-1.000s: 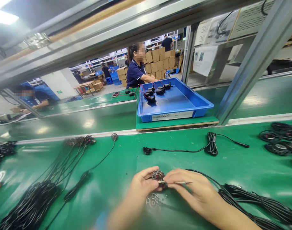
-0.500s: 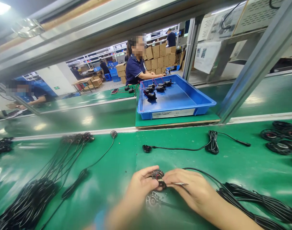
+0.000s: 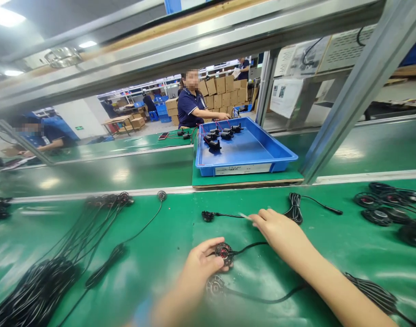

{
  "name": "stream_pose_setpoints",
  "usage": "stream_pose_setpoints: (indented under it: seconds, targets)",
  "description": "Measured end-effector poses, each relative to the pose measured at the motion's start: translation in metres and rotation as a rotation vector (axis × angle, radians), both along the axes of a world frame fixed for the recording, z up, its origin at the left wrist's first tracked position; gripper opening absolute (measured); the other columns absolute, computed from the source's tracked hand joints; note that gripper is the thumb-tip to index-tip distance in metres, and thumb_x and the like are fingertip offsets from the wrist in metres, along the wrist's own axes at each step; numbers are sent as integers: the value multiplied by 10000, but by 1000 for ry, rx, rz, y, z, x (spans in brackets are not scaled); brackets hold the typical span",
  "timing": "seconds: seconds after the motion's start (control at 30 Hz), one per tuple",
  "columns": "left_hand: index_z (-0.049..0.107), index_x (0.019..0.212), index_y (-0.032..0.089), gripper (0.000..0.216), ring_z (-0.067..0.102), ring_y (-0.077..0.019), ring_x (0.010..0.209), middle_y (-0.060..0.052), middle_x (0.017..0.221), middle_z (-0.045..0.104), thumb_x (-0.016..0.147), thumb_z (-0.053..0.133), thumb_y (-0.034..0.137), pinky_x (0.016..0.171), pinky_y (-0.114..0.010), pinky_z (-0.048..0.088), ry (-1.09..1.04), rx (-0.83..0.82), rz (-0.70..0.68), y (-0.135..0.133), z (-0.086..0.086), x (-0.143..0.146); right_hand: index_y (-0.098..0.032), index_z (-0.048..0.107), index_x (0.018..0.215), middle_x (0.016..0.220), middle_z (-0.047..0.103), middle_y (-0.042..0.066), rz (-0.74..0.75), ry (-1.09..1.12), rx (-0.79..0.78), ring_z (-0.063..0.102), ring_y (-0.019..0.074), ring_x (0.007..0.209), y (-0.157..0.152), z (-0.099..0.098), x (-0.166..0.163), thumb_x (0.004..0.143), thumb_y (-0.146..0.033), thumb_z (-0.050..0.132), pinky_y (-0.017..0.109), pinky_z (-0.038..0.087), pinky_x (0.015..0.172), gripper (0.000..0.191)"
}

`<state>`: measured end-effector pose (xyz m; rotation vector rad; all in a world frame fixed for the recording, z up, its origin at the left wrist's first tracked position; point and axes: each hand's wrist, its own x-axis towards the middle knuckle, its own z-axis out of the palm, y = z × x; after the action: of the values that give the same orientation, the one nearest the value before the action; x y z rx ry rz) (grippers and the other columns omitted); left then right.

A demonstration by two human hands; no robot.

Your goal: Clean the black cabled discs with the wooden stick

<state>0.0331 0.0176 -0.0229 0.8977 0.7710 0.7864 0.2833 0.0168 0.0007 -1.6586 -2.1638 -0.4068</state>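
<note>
My left hand [image 3: 201,265] pinches a round black disc [image 3: 224,254] with a ribbed edge and red inside, above the green table. A black cable [image 3: 249,246] runs from the disc to the right, passing under my right hand [image 3: 279,229]. Between the fingertips of that hand is a thin pale strip [image 3: 244,216], pointing left. Its tip is over the cable of a second black disc [image 3: 208,216], which lies farther back; whether they touch I cannot tell. A coiled cable [image 3: 295,210] is partly hidden behind my right hand. Below the held disc, a faint round shape looks like its reflection.
Bundled black cables [image 3: 33,286] with discs lie at left, and another bundle [image 3: 373,290] at right. Several black discs [image 3: 380,217] are at far right. Beyond, a blue tray [image 3: 252,169] holds small black motors with red wires. A metal post [image 3: 351,104] rises at right; a co-worker [image 3: 190,106] reaches over the tray.
My right hand has moved away from the held disc, up and to the right, carrying the pale strip. My left hand stays with the disc. The co-worker's arm now extends farther toward the tray.
</note>
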Motion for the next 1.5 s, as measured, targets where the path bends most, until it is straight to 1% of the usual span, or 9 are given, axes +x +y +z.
stream_pose_setpoints:
  seconds: [0.1, 0.2, 0.27, 0.37, 0.6, 0.73, 0.9, 1.1, 1.5]
  targets:
    - [676, 1165, 145, 576, 693, -207, 844, -122, 1063, 691, 659, 869, 341, 780, -312, 535, -23, -1, 11, 0, 0, 0, -189, 663, 975, 919, 643, 80, 85, 65, -52, 616, 216, 837, -8, 0, -11, 966, -187, 436, 351, 507, 748, 227]
    - [671, 1159, 146, 567, 687, -183, 819, -113, 1064, 691, 655, 874, 307, 782, -298, 534, -50, -21, 6, 1, -2, 0, -228, 632, 1063, 1047, 661, 55, 229, 256, -205, 618, 190, 962, -23, 3, -29, 988, -264, 465, 331, 509, 831, 186]
    - [659, 1169, 145, 577, 688, -171, 794, -114, 1078, 689, 655, 875, 292, 787, -295, 534, -62, -39, 1, 3, -3, -1, -241, 607, 1126, 1081, 673, 48, 286, 331, -273, 621, 200, 1013, -28, 1, -38, 966, -285, 523, 369, 499, 897, 186]
    - [646, 1182, 144, 569, 694, -173, 805, -119, 1104, 678, 673, 864, 278, 799, -295, 538, -69, -48, -2, 4, -4, -2, -239, 581, 1124, 1042, 691, 33, 312, 377, -255, 649, 201, 955, -31, -6, -45, 955, -260, 534, 452, 451, 985, 176]
    - [661, 1158, 178, 558, 705, -183, 825, -95, 1126, 654, 652, 878, 266, 776, -282, 565, -93, -39, 15, 2, -4, -1, -252, 552, 1120, 898, 621, 17, 322, 426, -123, 628, 157, 789, -41, -5, -51, 983, -230, 462, 272, 493, 670, 165]
    - [678, 1146, 182, 553, 699, -146, 748, -79, 1099, 661, 640, 886, 260, 748, -259, 560, -86, -45, 20, 1, -2, 0, -240, 503, 1283, 899, 619, 30, 315, 270, -42, 640, 169, 765, -45, -4, -55, 980, -231, 428, 279, 498, 648, 312]
    - [681, 1166, 161, 520, 670, -112, 719, -64, 987, 698, 686, 859, 251, 724, -226, 532, -60, -47, -21, 2, 1, -1, -228, 407, 1401, 738, 564, -19, 404, 61, -118, 580, 140, 542, -44, -6, -58, 927, -89, 302, 260, 400, 461, 505]
    - [644, 1223, 141, 551, 672, -124, 732, -59, 852, 727, 721, 836, 263, 744, -240, 523, -56, -61, -47, 2, 1, -3, -197, 399, 1383, 803, 633, -9, 390, 128, -139, 626, 130, 585, -46, -7, -61, 924, -79, 293, 249, 437, 504, 486]
    - [662, 1208, 134, 597, 685, -136, 728, -80, 857, 755, 662, 872, 253, 751, -254, 523, -71, -99, -36, 3, -1, -3, -205, 415, 1316, 950, 687, 36, 405, 197, -228, 689, 162, 725, -47, -16, -63, 946, -99, 294, 283, 539, 586, 403]
